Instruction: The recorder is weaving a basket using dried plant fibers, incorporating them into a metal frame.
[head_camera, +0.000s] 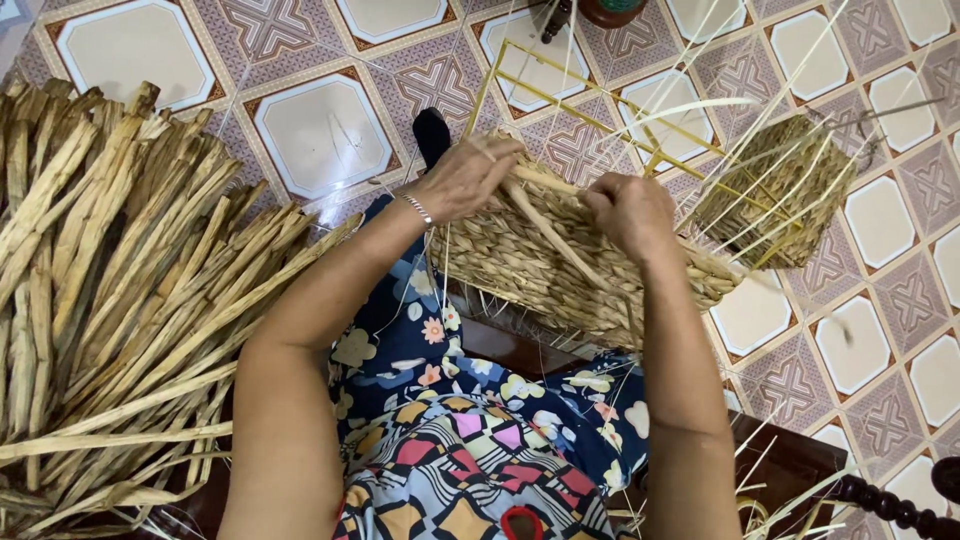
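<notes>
Both hands are working at the half-woven basket lying across the person's lap: left hand is pressing down on its top edge, fingers curled over the weave, while right hand is pinching a dried fibre strand running diagonally over it. A big heap of dried stalks is lying just beside on the tiled floor.

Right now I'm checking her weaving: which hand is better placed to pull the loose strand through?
Probably the right hand: it pinches the strand, while the left hand only steadies the basket.
</notes>
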